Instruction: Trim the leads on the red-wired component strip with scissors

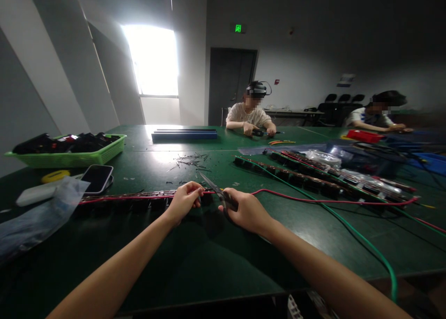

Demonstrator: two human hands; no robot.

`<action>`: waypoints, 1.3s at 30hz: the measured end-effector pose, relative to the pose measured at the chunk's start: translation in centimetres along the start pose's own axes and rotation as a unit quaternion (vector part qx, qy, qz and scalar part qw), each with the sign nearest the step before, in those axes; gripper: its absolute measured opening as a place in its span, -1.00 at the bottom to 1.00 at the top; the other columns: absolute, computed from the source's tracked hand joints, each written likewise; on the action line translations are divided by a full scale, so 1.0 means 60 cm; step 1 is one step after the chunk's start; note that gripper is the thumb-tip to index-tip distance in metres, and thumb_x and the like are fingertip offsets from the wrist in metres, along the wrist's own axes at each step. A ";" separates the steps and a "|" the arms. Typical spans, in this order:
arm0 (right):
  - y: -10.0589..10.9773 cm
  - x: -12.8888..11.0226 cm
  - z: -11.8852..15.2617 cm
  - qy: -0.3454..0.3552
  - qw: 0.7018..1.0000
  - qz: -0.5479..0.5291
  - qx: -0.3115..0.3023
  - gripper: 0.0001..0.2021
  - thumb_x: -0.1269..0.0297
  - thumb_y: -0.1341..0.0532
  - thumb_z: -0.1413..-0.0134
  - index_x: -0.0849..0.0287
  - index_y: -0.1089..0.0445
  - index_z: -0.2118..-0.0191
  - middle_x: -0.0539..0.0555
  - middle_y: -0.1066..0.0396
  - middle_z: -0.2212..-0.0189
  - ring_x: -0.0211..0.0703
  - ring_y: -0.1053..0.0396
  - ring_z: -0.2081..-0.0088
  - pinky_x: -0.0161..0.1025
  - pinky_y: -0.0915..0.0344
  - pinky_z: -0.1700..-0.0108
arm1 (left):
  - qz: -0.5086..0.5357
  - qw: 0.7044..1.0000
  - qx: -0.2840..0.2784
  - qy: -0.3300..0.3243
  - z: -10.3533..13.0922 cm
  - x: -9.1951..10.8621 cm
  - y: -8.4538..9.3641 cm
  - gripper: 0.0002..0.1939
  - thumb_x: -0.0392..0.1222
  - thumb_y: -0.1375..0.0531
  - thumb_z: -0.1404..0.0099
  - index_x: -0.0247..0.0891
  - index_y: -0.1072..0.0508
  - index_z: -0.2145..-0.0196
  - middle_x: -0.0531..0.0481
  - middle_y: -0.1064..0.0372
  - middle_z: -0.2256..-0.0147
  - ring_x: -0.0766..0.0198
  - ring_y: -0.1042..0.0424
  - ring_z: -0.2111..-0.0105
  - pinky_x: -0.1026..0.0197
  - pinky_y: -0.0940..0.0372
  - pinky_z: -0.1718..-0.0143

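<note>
Two hands at work over a dark green bench [149, 272]. The left hand [184, 200] has its fingers drawn together at the right end of a long black strip [139, 202], which lies across the bench with red wire along its top; exactly what it pinches cannot be told. The right hand [249, 211] holds scissors [216, 189] by the handles, the blades pointing forward and left, just beside the left fingertips. Dark clippings [190, 162] lie scattered beyond. Left: a phone [98, 179], a clear plastic bag [43, 221] and a green basket [69, 159] of black parts. Right: further strips [299, 179], a red wire [299, 198] and a green wire [370, 246]. Across the bench, a co-worker [251, 117] holds a tool.
</note>
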State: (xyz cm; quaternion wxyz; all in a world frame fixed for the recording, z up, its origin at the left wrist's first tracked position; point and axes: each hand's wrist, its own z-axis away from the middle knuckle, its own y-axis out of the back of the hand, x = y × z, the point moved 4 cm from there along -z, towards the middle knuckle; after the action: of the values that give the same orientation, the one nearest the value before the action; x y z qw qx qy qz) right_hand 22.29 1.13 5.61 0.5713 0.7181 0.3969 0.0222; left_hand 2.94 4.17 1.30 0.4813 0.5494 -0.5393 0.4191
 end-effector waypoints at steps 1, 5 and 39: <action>0.000 0.000 0.000 0.000 1.000 0.002 0.001 -0.68 0.22 -0.20 -0.02 0.09 -0.33 0.06 0.04 -0.46 0.29 -0.19 -0.37 0.37 -0.34 -0.14 0.36 | 0.004 1.000 -0.002 -0.001 -0.001 -0.001 0.000 -0.78 -0.08 -0.19 -0.12 -0.31 -0.40 0.37 0.08 -0.35 0.52 0.43 -0.30 0.64 0.36 -0.15 0.62; 0.000 0.002 0.001 -0.006 1.000 0.015 -0.004 -0.67 0.22 -0.21 0.00 0.10 -0.32 0.06 0.05 -0.46 0.29 -0.19 -0.37 0.37 -0.33 -0.14 0.36 | 0.007 1.000 0.001 0.003 -0.001 -0.003 0.000 -0.78 -0.09 -0.19 -0.11 -0.31 -0.40 0.36 0.07 -0.35 0.51 0.43 -0.30 0.64 0.37 -0.15 0.62; -0.010 -0.009 0.003 -0.003 0.990 0.120 -0.068 -0.60 -0.05 -0.22 0.01 0.13 -0.39 0.14 0.11 -0.46 0.27 -0.11 -0.37 0.31 -0.29 -0.12 0.31 | -0.004 1.000 -0.001 0.000 0.003 0.006 -0.001 -0.85 -0.23 -0.12 -0.10 -0.32 -0.42 0.37 0.09 -0.35 0.53 0.44 -0.31 0.64 0.39 -0.14 0.63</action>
State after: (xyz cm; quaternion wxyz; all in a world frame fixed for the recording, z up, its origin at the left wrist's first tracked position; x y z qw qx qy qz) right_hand 21.67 0.70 5.26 0.6135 0.7198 0.3038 0.1151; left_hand 3.04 3.95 1.61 0.4831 0.5510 -0.5380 0.4165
